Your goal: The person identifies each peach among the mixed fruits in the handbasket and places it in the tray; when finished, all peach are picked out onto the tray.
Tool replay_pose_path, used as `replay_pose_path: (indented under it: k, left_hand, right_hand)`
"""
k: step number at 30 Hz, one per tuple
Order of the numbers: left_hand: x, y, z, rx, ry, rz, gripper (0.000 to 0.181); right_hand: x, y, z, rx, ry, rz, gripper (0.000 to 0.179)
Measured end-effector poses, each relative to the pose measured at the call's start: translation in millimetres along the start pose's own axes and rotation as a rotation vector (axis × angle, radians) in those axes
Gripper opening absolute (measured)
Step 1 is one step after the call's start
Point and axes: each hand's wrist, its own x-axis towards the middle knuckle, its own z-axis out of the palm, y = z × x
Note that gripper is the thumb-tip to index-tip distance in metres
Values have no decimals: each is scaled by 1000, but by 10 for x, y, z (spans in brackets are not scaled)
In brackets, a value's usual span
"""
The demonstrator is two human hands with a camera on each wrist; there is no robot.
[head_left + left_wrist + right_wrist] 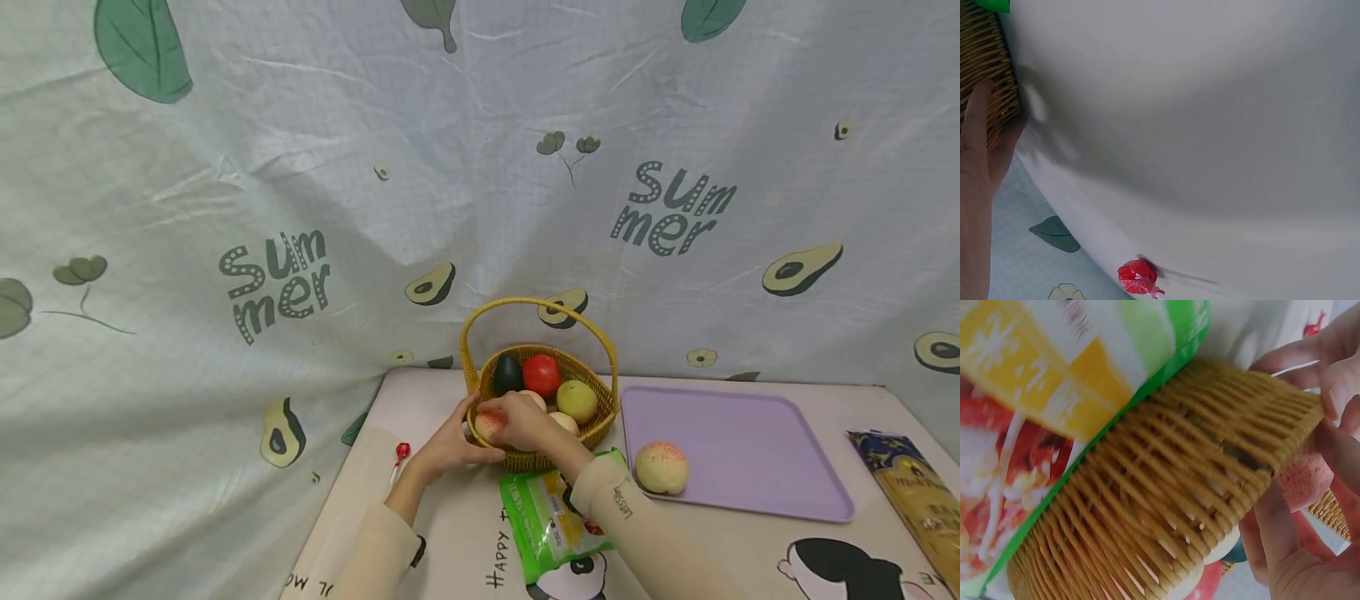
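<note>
A brown wicker basket with a tall arched handle holds several fruits. My left hand grips its left end, thumb low on the outer wall; in the left wrist view its fingers lie against the wicker. Over the basket's near left part, my right hand pinches a peach with a red blush, just inside the rim. The right wrist view has the peach between the fingers, partly hidden. Around it sit an avocado, a red fruit, a yellow-green fruit and pale fruits.
A green snack bag lies before the basket, under my right forearm. Right of it is a purple tray with another peach. A gold-and-blue packet lies far right; a red lollipop lies left. A printed curtain hangs behind.
</note>
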Motion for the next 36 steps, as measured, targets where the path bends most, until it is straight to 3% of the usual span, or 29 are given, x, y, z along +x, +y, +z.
replay_pose_path:
  k: [9, 18, 27, 36]
  left_hand:
    - [15, 19, 62, 16, -10, 1, 118]
    - [36, -29, 122, 30, -7, -15, 120]
    - [-1, 25, 95, 15, 22, -17, 119]
    - [-6, -8, 38, 29, 37, -12, 118]
  right_hand:
    - [-89, 128, 34, -1, 70, -3, 48]
    - [-295, 253, -58, 161, 159, 27, 49]
    - [-817, 259, -641, 199, 279, -79, 48]
    - [-1571, 572, -1248, 170, 386, -5, 49]
